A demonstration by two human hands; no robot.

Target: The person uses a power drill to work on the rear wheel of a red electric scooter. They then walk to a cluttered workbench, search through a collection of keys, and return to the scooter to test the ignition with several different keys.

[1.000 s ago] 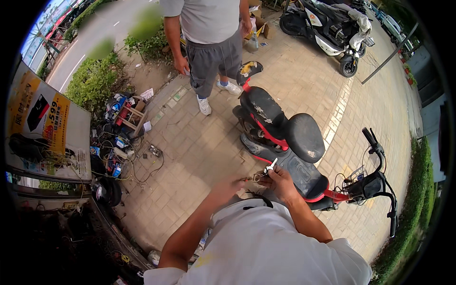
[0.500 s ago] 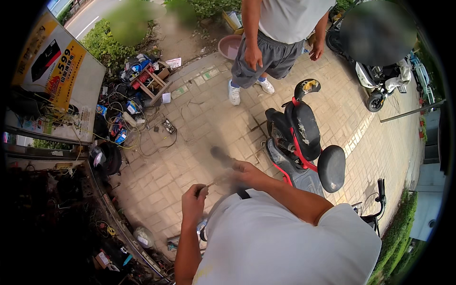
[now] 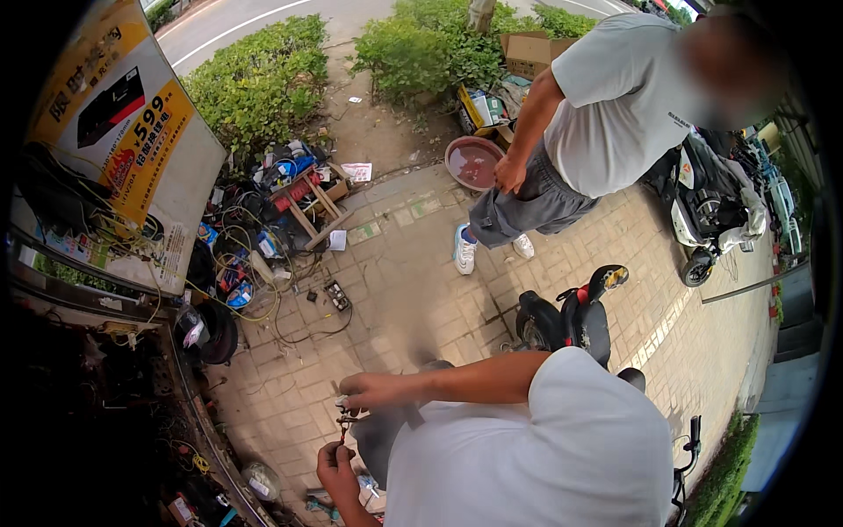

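Note:
My left hand (image 3: pixel 336 467) is closed low in the picture, its fingers pinching a thin red-and-dark piece (image 3: pixel 343 430) that points up. Just above it, my right hand (image 3: pixel 373 390) reaches across to the left with curled fingers. Under its fingertips shows a small metallic, partly whitish part (image 3: pixel 342 402), which meets or nearly meets the red-and-dark piece. The exact kind of both parts is too small to tell, and the right fingers hide some of them. My right forearm (image 3: pixel 474 378) passes in front of my body above the paved ground (image 3: pixel 290 378).
A person (image 3: pixel 606 114) stands ahead beside a basin (image 3: pixel 474 163). A black-and-red scooter (image 3: pixel 575 321) is to the right, partly behind my shoulder. Tools and cables lie around a wooden frame (image 3: pixel 307 206). A small device (image 3: pixel 336 295) trails a cable. A cluttered cabinet (image 3: pixel 189 386) borders the left.
My right hand has moved left, close above my left hand. The red-and-dark piece now shows between them. The view has shifted, and the other person's hand is now at their shorts.

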